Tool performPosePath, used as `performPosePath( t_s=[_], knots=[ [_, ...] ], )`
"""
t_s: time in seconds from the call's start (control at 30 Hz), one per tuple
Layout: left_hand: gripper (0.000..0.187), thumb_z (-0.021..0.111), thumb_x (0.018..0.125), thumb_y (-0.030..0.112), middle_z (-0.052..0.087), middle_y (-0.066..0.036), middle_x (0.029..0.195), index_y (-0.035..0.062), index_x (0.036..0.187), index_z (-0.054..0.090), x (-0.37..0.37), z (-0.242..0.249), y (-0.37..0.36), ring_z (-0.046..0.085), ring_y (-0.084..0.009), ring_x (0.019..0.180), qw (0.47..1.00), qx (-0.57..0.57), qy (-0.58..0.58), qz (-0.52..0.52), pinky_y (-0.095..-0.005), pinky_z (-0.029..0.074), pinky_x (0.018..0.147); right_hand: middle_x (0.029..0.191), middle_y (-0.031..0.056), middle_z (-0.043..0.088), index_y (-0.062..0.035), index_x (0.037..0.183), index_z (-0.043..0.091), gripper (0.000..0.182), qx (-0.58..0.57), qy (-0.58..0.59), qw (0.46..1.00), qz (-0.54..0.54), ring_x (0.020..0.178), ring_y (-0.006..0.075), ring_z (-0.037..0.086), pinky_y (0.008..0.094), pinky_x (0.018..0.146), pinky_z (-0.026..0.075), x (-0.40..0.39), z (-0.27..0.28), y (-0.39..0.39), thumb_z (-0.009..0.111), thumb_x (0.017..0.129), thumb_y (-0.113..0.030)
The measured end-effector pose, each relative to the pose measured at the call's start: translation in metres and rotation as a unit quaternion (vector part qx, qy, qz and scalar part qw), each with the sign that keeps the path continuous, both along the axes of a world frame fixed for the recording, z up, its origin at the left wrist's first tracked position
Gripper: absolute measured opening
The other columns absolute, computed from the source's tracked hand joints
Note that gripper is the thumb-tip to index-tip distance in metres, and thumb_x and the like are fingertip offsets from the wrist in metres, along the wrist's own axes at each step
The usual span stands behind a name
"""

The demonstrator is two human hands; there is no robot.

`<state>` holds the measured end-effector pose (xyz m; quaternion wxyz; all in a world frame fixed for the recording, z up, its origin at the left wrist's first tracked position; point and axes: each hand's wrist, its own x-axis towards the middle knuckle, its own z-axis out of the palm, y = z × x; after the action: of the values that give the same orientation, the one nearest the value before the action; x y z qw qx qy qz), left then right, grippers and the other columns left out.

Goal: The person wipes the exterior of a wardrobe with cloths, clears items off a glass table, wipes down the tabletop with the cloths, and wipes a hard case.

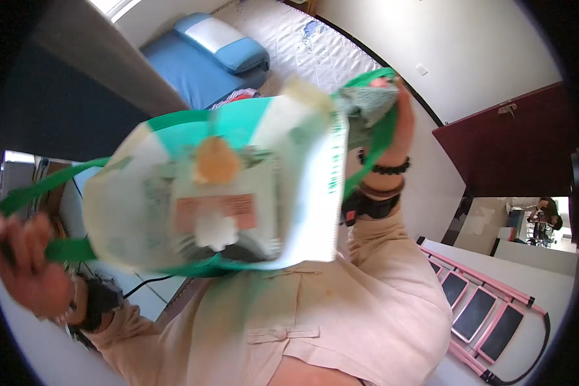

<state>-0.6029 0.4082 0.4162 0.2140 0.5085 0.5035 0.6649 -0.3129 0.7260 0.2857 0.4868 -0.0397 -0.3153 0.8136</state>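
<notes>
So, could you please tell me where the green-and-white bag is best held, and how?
Probably by the left handle and right handle, left hand and right hand each coming from its own side: both loops jut narrowly from the bag, easy to hook, while its broad body looks soft and likely harder to grip.

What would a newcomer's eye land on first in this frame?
The green-and-white tote bag, blurred, fills the centre, its green handles in the left hand at the left edge and the right hand at upper right. Next comes the pink-framed stepladder at lower right, then the blue-and-white pillow near the top, left of centre.
</notes>
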Motion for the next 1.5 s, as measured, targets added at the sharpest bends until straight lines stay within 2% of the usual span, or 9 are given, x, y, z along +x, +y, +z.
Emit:
performPosePath(
  t_s=[0.2,0.4,0.73,0.83,0.93,1.07,1.33,1.4,1.5],
  knots=[
    [0.027,0.039,0.091,0.026,0.029,0.004,0.049,0.0066,0.083,0.056,0.044,-0.046,0.225,0.022,-0.0046,0.042,0.965,-0.004,-0.251,-0.074,-0.0221,0.021,0.046,0.077,0.0047,0.057,-0.0044,0.084,0.053,0.016,0.105,-0.124,0.985,-0.055,0.068,0.0125,0.056,0.0252,0.062,0.048,0.073,0.031,0.138,0.046,0.087,-0.018],
    [0.026,0.045,0.089,0.025,0.050,-0.002,0.066,0.0012,0.084,0.056,0.064,-0.124,0.334,0.048,-0.0114,0.063,0.961,-0.100,-0.250,-0.067,-0.0282,0.042,0.069,0.073,-0.0027,0.054,-0.0023,0.079,0.057,0.010,0.180,-0.369,0.897,-0.165,0.066,0.0045,0.047,0.0172,0.063,0.039,0.057,0.003,0.211,0.056,0.081,-0.012],
    [0.016,0.044,0.085,0.012,0.056,-0.006,0.077,0.0006,0.091,0.053,0.042,-0.328,0.412,0.052,-0.0130,0.069,0.830,-0.417,-0.351,0.122,-0.0228,0.041,0.062,0.066,0.0036,0.053,0.0001,0.093,0.057,0.027,-0.029,-0.523,0.847,-0.094,0.057,0.0124,0.046,0.0266,0.053,0.039,-0.019,-0.233,0.282,0.059,0.071,-0.017],
    [0.023,0.049,0.080,0.011,0.055,-0.008,0.086,0.0008,0.101,0.051,0.037,-0.366,0.400,0.050,-0.0144,0.074,0.827,-0.400,-0.391,0.064,-0.0243,0.041,0.061,0.068,0.0073,0.057,0.0008,0.096,0.058,0.029,-0.031,-0.617,0.782,-0.084,0.059,0.0144,0.052,0.0302,0.053,0.041,-0.038,-0.280,0.264,0.057,0.071,-0.014],
    [0.047,0.057,0.080,0.022,0.056,-0.008,0.092,0.0007,0.119,0.043,0.041,-0.278,0.391,0.051,-0.0130,0.084,0.916,-0.326,-0.177,0.152,-0.0260,0.042,0.064,0.074,0.0080,0.058,0.0005,0.101,0.057,0.033,0.000,-0.616,0.786,-0.057,0.064,0.0141,0.052,0.0300,0.058,0.043,-0.045,-0.257,0.248,0.061,0.074,-0.019],
    [0.046,0.057,0.079,0.028,0.052,-0.010,0.109,0.0042,0.117,0.046,0.020,-0.113,0.330,0.051,-0.0188,0.097,0.997,-0.067,0.033,0.032,-0.0294,0.041,0.084,0.088,0.0112,0.059,-0.0011,0.104,0.057,0.036,-0.014,-0.601,0.799,-0.030,0.078,0.0166,0.053,0.0307,0.067,0.043,-0.056,-0.267,0.257,0.064,0.074,-0.020],
    [0.046,0.054,0.081,0.030,0.046,-0.010,0.116,0.0063,0.119,0.045,0.069,0.010,0.118,0.043,-0.0215,0.105,0.932,0.101,0.332,-0.108,-0.0350,0.034,0.089,0.100,0.0118,0.056,-0.0020,0.110,0.049,0.035,-0.255,-0.365,0.894,0.041,0.086,0.0240,0.056,0.0401,0.077,0.045,0.008,-0.288,0.217,0.047,0.085,-0.025],
    [0.046,0.053,0.081,0.031,0.044,-0.011,0.118,0.0069,0.120,0.044,0.078,0.019,0.074,0.041,-0.0221,0.107,0.921,0.120,0.358,-0.099,-0.0365,0.032,0.090,0.098,0.0100,0.057,-0.0054,0.107,0.050,0.037,-0.144,-0.358,0.921,0.044,0.086,0.0246,0.054,0.0404,0.078,0.045,0.003,-0.220,0.136,0.037,0.088,-0.033],
    [0.047,0.052,0.081,0.032,0.042,-0.011,0.121,0.0076,0.120,0.044,0.080,0.028,0.013,0.038,-0.0231,0.110,0.909,0.147,0.383,-0.067,-0.0386,0.029,0.092,0.095,0.0067,0.056,-0.0085,0.102,0.051,0.037,-0.185,-0.235,0.925,0.236,0.086,0.0235,0.053,0.0387,0.078,0.045,-0.007,-0.242,0.071,0.031,0.090,-0.037]
  ],
)
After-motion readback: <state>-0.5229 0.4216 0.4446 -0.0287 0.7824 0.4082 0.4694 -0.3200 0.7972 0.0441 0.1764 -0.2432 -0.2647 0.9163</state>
